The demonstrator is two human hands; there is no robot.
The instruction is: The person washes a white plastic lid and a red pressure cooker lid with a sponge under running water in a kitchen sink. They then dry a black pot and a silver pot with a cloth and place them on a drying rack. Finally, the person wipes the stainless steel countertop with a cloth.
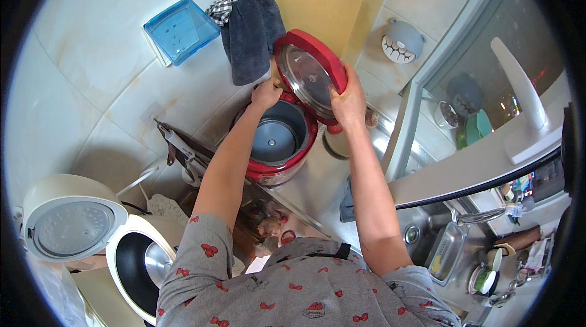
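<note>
An electric pressure cooker [258, 169] with a red rim stands on the counter in the corner. Inside sits a dark inner pot [274, 137], with nothing visible on its bottom. Its red-edged lid [304, 70] is raised and tilted, showing the shiny metal underside. My right hand [349, 100] grips the lid's right edge, thumb on the inner side. At the cooker's back rim is my left hand [267, 93], fingers bent; what they touch is hidden. A dark towel [249, 29] with a checked bow hangs just above that hand.
A white rice cooker [132, 228] with its lid up stands at lower left. The opened window sash [458, 176], with a white handle [522, 93], juts in on the right. Below it is a steel sink [423, 221] holding a strainer basket [446, 253]. A blue socket cover [182, 31] is on the wall.
</note>
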